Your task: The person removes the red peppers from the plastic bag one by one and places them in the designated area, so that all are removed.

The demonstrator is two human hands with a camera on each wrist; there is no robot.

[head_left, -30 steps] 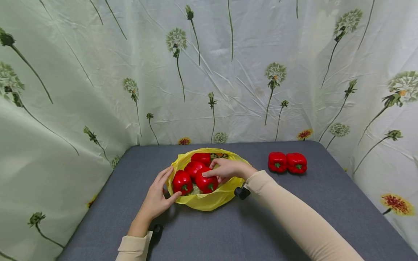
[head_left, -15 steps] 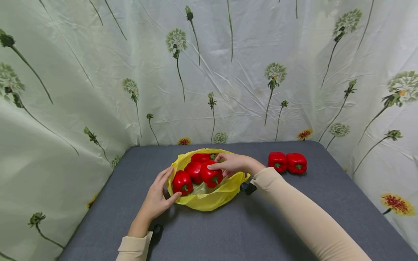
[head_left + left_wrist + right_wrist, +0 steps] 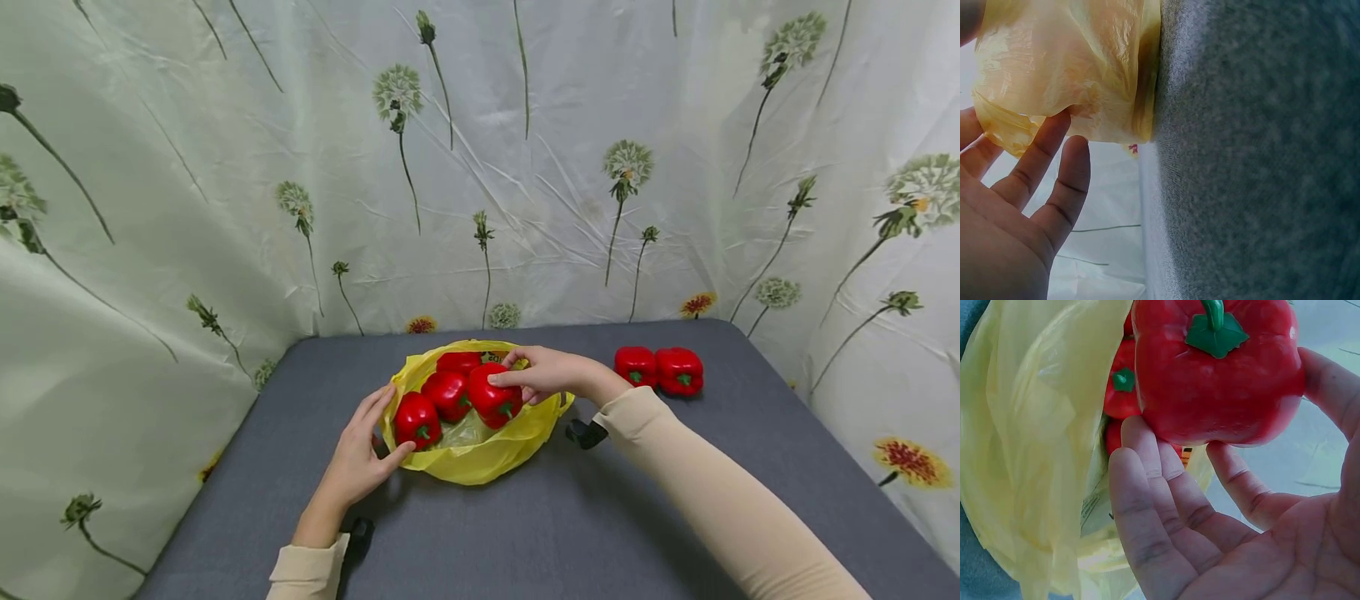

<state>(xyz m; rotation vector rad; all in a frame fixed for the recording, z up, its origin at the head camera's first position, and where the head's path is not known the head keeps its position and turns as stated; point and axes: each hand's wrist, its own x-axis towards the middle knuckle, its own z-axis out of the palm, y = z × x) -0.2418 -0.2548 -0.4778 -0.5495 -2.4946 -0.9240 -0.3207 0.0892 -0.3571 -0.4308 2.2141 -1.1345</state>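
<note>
A yellow plastic bag point(image 3: 487, 467) stands on the table with its mouth spread wide. Inside lie several red bell peppers, among them a front left one point(image 3: 417, 420), a middle one point(image 3: 447, 395) and a partly hidden back one point(image 3: 458, 362). My right hand point(image 3: 551, 372) grips another red bell pepper point(image 3: 1216, 381) by its side, thumb against fingers, over the bag's right half; its green stem points down and toward me. My left hand point(image 3: 362, 458) rests at the bag's left rim, fingers point(image 3: 1038, 150) fairly straight against the outside and thumb at the front edge.
Two more red bell peppers point(image 3: 678, 372) sit side by side on the grey table point(image 3: 480, 542), right of the bag, partly behind the right forearm. A flowered curtain point(image 3: 525, 167) hangs behind and along both sides of the table.
My right hand has drawn the gripped bell pepper up and to the right, away from the others in the bag. The left hand has stayed at the rim.
</note>
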